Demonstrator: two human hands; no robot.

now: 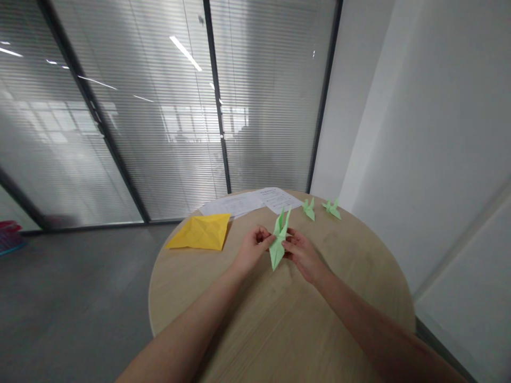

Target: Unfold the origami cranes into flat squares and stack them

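Between my two hands is a light green origami crane (277,247), partly folded, with two narrow points upward and a broad point facing down towards me. My left hand (256,246) pinches its left edge between thumb and curled fingers. On the opposite edge, my right hand (302,254) grips with the thumb in front and the fingers behind the paper. The piece is held over the middle of the round wooden table (255,340). Two finished green paper cranes, one nearer (308,209) and one farther right (332,208), stand beyond my right hand.
A creased yellow sheet of paper (202,232) lies at the table's left. Printed white sheets (275,199) lie along the far edge. Behind the table stands a glass partition with blinds (275,106); a white wall (443,138) rises on the right. A red basket (10,236) sits far left.
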